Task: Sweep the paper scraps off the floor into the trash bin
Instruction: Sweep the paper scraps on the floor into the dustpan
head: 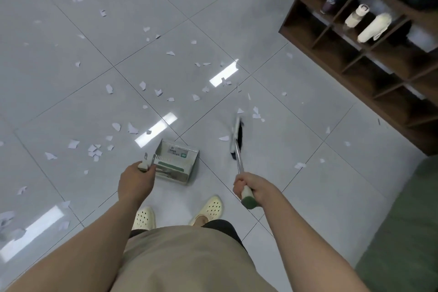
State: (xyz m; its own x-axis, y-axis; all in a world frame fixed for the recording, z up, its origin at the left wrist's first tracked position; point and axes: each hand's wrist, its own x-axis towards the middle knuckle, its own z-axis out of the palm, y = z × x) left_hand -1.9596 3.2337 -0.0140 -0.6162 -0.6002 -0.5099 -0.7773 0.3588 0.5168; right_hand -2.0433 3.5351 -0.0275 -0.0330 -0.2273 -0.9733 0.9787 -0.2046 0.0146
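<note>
Both hands are working tools: the left hand (pixel 136 181) is gripping the handle of the dustpan (pixel 176 163), fingers curled round it, while the right hand (pixel 247 187) is closing in a fist round the broom (pixel 237 140) handle. The broom head is resting on the floor (pixel 308 111) ahead of the right hand, its long axis running away from the person. The nearest paper scraps (pixel 257 114) are lying just beyond the broom head, so the right hand is nearer; more are spreading ahead and left of the left hand. The dustpan mouth is facing away, left of the broom. No trash bin is showing. Judgement: sweeping leftward toward the pan comes next.
</note>
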